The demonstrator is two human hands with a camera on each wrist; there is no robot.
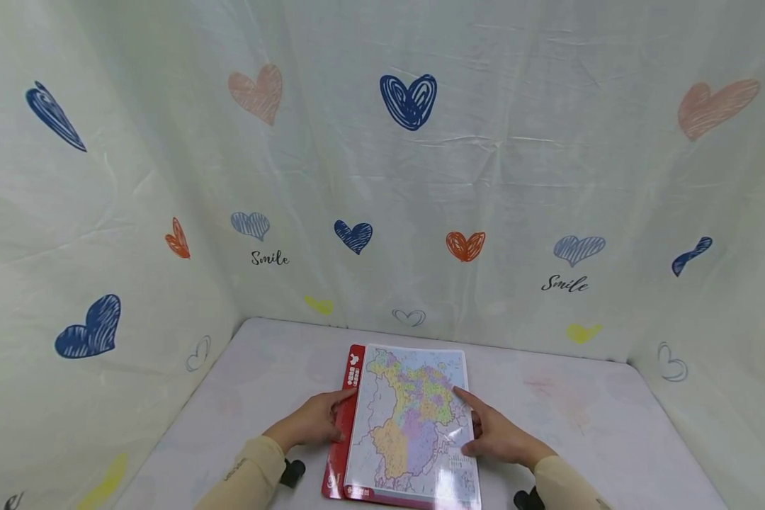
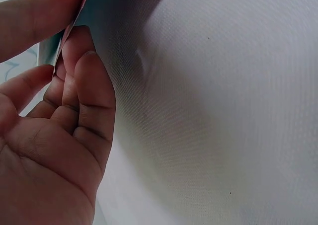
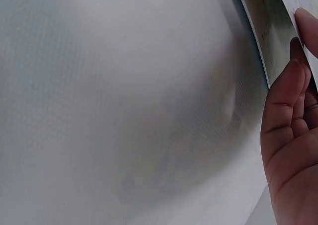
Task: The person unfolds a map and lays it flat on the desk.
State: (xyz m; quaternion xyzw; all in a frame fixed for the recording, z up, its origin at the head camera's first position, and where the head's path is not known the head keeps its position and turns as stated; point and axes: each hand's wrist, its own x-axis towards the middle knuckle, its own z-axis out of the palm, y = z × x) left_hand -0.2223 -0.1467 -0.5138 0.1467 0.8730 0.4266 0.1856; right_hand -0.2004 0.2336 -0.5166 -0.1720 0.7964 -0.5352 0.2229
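Note:
A glossy map [image 1: 414, 411] with colored regions lies before me in the head view. A red strip [image 1: 334, 460] shows along its left side, seemingly part of a layer beneath. My left hand [image 1: 315, 419] pinches the red edge, its other fingers curled underneath, as the left wrist view shows. Opposite it, my right hand [image 1: 500, 433] holds the right edge between thumb and fingers. In the right wrist view, the top sheet [image 3: 314, 66] stands apart from a lower layer [image 3: 252, 29]. Whether the layers are joined cannot be told.
The map is over a pale table [image 1: 567, 418]. White curtains [image 1: 421, 177] printed with hearts and words stand behind the table and at its sides. Dark wrist devices [image 1: 291, 473] show by both cuffs.

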